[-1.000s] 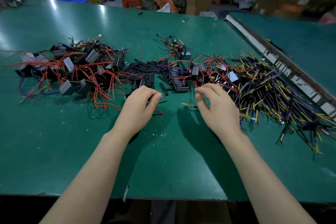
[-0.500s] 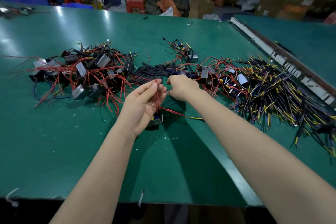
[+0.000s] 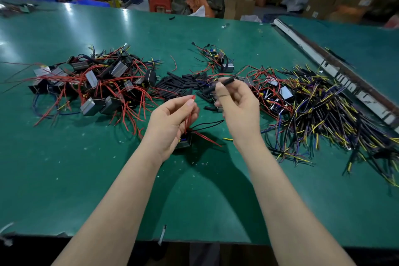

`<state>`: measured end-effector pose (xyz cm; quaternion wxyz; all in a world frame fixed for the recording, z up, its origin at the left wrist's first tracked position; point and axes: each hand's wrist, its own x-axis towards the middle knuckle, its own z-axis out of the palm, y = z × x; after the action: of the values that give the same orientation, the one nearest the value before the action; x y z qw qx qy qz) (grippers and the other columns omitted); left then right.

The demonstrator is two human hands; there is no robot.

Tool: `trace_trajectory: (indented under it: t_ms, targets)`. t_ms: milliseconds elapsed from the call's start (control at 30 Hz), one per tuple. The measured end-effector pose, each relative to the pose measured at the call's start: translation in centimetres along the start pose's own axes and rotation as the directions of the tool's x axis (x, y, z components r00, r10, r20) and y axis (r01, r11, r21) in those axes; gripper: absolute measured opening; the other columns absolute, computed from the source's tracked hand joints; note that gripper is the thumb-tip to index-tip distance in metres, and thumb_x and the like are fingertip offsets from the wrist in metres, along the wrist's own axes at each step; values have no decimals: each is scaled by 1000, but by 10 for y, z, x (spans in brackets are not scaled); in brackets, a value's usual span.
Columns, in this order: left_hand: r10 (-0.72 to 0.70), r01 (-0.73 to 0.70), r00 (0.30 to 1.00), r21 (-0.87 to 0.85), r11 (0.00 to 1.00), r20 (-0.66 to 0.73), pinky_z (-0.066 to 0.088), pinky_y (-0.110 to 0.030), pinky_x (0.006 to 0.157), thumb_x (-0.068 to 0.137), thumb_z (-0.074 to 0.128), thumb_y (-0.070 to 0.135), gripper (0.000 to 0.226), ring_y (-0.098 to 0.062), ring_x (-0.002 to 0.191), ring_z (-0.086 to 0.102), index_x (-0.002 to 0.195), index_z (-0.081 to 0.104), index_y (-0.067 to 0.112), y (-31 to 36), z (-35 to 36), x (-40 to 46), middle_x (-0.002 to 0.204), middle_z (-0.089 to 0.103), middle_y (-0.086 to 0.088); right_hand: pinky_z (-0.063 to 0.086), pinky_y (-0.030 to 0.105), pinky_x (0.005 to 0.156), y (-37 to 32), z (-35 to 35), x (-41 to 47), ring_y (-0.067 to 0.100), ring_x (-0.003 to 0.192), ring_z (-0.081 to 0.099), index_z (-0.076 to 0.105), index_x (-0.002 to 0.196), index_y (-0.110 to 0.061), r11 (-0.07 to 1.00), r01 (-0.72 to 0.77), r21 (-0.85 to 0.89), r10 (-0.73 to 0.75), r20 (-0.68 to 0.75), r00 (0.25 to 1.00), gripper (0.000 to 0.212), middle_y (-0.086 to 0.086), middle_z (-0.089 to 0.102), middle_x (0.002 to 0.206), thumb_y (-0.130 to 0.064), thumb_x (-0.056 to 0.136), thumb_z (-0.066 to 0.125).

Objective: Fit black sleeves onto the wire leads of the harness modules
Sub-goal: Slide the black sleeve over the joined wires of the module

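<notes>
Nearest the table's [image 3: 64, 190] front edge, both forearms reach in over the green top. The left hand [image 3: 170, 121] pinches a red wire lead [image 3: 190, 112] between thumb and fingertips, the lead's tip pointing up and to the right; a black harness module [image 3: 184, 141] hangs just under that palm with more red and black leads trailing to the right. The right hand [image 3: 237, 106] pinches a black sleeve [image 3: 224, 83] between thumb and forefinger, held close to the lead's tip but apart from it. Beyond the hands lies a heap of loose black sleeves [image 3: 179, 86] mid-table. Left of it sits a pile of modules [image 3: 97, 84] with red wires; toward the right edge spreads a tangle of black and yellow wires [image 3: 323, 114].
</notes>
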<state>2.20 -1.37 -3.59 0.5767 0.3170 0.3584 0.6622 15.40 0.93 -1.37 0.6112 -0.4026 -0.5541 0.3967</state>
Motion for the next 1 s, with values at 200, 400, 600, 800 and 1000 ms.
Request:
trace_trajectory:
  t_ms: [200,400,600,800,1000]
  targets:
    - [34,-38,999,140,989,34,51,-13,64,88,60,5,10,-5,69,66,89,68,12,-2,0,-2,71,70,3,42,33,64,6,-4,-4,10,59,48,49,117,-27,994,94,-61,-96,-29,995,36,-6,65,69,-11,89,66]
    - [48,-62,997,233,971,63,50,-14,63,87,63,8,11,-5,73,66,87,70,17,-4,-1,-3,74,70,5,41,36,64,3,-7,-3,13,63,46,56,106,-34,989,137,-61,-141,-70,987,29,-5,64,70,-12,91,64]
    - [65,-82,995,259,962,73,49,-14,62,87,63,9,9,-5,72,65,89,69,15,-5,-1,-3,73,69,6,40,17,65,4,-8,-5,5,67,54,54,110,-32,968,226,-107,-229,-16,973,32,-7,64,76,-10,90,65]
    - [60,-82,994,278,957,88,49,-14,63,87,62,9,9,-4,72,65,90,68,15,-4,-1,-2,72,69,7,40,13,70,8,-7,-7,-3,71,54,53,112,-35,945,283,-165,-287,-1,958,33,-14,60,78,-13,90,65]
    - [61,-139,980,428,893,190,47,-12,63,89,61,9,11,-1,71,62,89,67,18,-4,1,-7,70,68,9,39,10,65,6,-10,-5,-3,65,50,58,116,-27,975,194,-103,-195,5,981,34,-12,59,76,-5,90,62]
